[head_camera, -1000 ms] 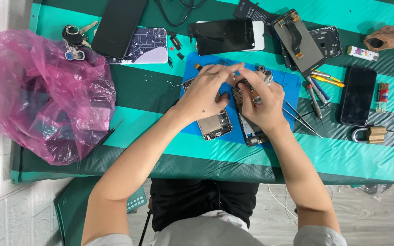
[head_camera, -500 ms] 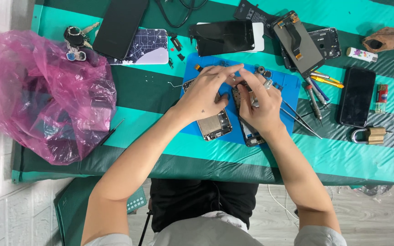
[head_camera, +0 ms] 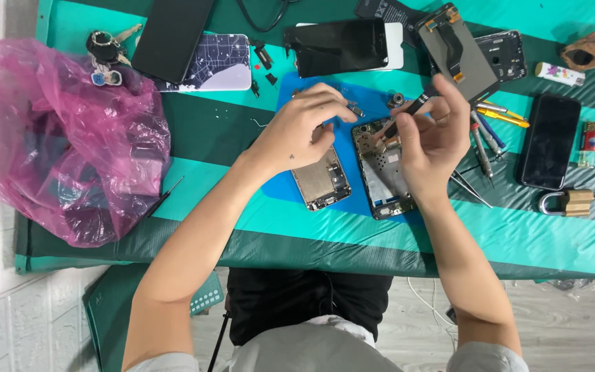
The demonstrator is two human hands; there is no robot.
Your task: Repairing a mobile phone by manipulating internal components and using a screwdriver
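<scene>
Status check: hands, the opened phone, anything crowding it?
Right hand holds dark tool over opened phone. Left hand pinches small part. Loose tools alongside.

I can't see the upper end of the opened phone frame (head_camera: pixel 383 172); my right hand (head_camera: pixel 430 141) covers part of it, and the tip of the dark tool (head_camera: pixel 408 112) there is too small to make out. My left hand (head_camera: pixel 302 129) hides the top of the metal back plate (head_camera: pixel 322 182). The cable (head_camera: pixel 263 14) and the black screen (head_camera: pixel 170 38) are cut off by the top edge.
</scene>
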